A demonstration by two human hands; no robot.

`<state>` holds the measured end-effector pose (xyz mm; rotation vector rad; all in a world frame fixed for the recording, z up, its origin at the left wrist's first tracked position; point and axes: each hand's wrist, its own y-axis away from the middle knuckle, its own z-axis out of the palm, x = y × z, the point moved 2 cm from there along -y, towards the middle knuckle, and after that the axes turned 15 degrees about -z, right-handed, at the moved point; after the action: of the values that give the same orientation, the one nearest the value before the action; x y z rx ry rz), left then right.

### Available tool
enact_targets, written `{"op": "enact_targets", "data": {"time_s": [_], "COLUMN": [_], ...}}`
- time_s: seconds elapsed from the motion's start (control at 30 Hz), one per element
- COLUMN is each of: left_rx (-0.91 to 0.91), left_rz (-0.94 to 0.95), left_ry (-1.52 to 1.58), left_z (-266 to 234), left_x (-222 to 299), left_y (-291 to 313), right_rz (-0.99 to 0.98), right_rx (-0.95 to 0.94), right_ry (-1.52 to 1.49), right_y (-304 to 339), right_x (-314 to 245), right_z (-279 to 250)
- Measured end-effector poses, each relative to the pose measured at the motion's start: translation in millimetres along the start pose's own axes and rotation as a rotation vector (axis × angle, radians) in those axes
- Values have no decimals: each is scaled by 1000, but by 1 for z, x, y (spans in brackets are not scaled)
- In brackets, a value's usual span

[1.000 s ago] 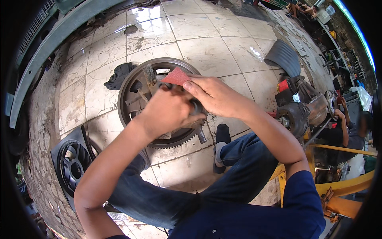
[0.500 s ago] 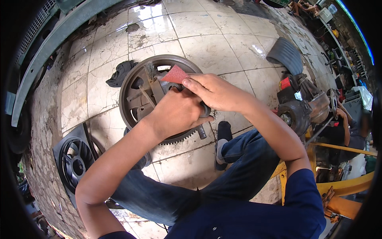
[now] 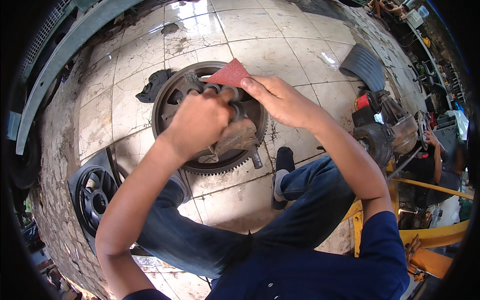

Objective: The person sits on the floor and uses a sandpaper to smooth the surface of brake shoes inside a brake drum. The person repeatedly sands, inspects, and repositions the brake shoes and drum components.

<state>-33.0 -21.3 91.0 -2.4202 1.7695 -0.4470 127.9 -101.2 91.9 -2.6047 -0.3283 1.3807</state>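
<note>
My left hand (image 3: 200, 117) is curled over a dark grey part with rounded, ring-like ends (image 3: 236, 107), its shape mostly covered by the fingers. My right hand (image 3: 280, 97) pinches a folded piece of red sandpaper (image 3: 230, 74) between thumb and fingers, just beyond the left knuckles. Beneath both lies a brown metal flywheel (image 3: 161, 107) with a toothed edge, flat on the floor. On it rests a rusty metal part (image 3: 239, 135) with a short rod sticking out. Grey brush bristles (image 3: 191, 77) show past my left fingers; the handle is hidden.
A black cloth (image 3: 154, 86) lies left of the flywheel. A black fan in a frame (image 3: 94, 197) stands near my left knee. At right are a ribbed grey panel (image 3: 364, 67), a greasy machine part (image 3: 372, 137), a yellow metal frame (image 3: 435, 234) and another person's arm (image 3: 436, 155).
Both hands have moved away from me, the left also leftward, uncovering the rusty part with the rod. The sandpaper has shifted farther and to the right, showing more of its red face.
</note>
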Motion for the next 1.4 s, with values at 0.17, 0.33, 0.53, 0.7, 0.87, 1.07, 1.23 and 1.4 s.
{"op": "enact_targets", "data": {"time_s": [0.17, 0.33, 0.53, 0.7, 0.87, 1.07, 1.23, 1.4], "left_rx": [-35, 100, 108, 20, 122, 46, -99, -13], "left_rz": [53, 218, 154, 189, 15, -179, -235, -160], "left_ry": [86, 172, -83, 9, 132, 642, 640, 591], "left_z": [5, 15, 18, -1, -15, -8, -7, -13], "left_x": [19, 13, -12, 4, -17, -5, -8, -6], "left_y": [4, 3, 0, -2, -7, -7, -2, -4], "right_rz": [44, 89, 76, 56, -593, -609, -657, -687], "right_rx": [-83, -73, -3, 185, 117, 189, 104, 49], "right_ry": [-24, -53, 41, 24, 565, 837, 973, 889], "right_y": [2, 2, 5, 8, 7, 3, 2, 11], "right_x": [-3, 0, -14, -32, -48, -40, -19, -31], "right_z": [6, 1, -10, -29, -9, 4, -7, 13]}}
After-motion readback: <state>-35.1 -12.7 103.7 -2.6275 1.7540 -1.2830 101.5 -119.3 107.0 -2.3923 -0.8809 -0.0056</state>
